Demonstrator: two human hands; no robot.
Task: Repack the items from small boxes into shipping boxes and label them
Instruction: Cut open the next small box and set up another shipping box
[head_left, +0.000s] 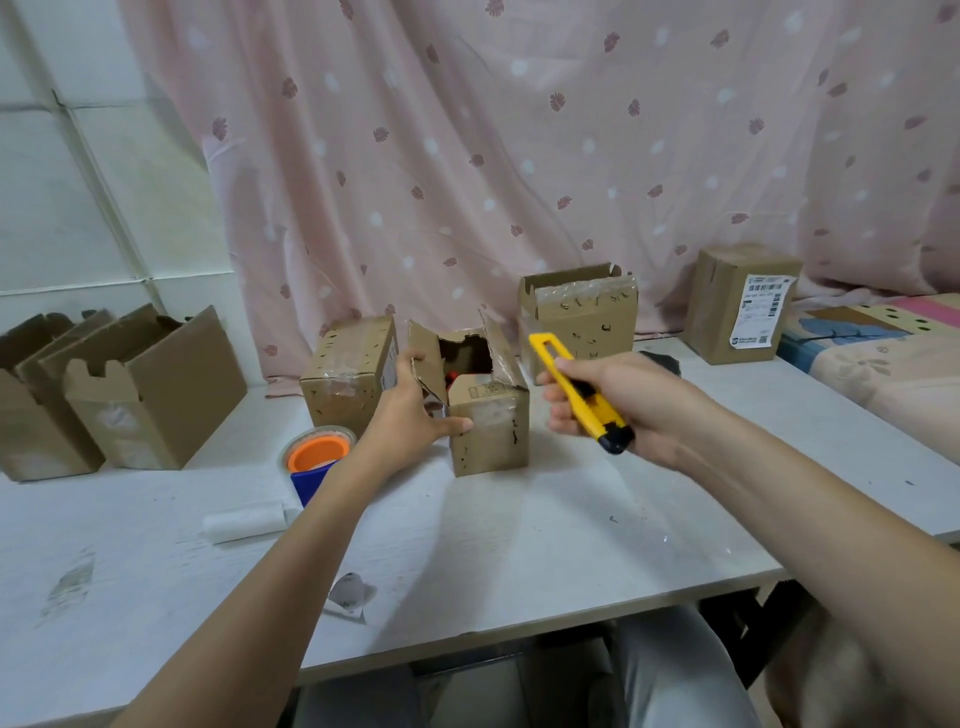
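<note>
1. Empty open shipping boxes (145, 384) wait at the far left of the surface (519, 545), unfilled.
2. A taped small box (353, 374) stands uncut.
3. The left hand (415, 410), fingers spread, braces the opened small box (488, 410); something red shows inside, not yet removed.
4. The right hand (613, 400) grips a yellow utility knife (579, 392) just right of that box.
5. Far right, one labelled box (743, 306) looks finished; most repacking remains.
</note>
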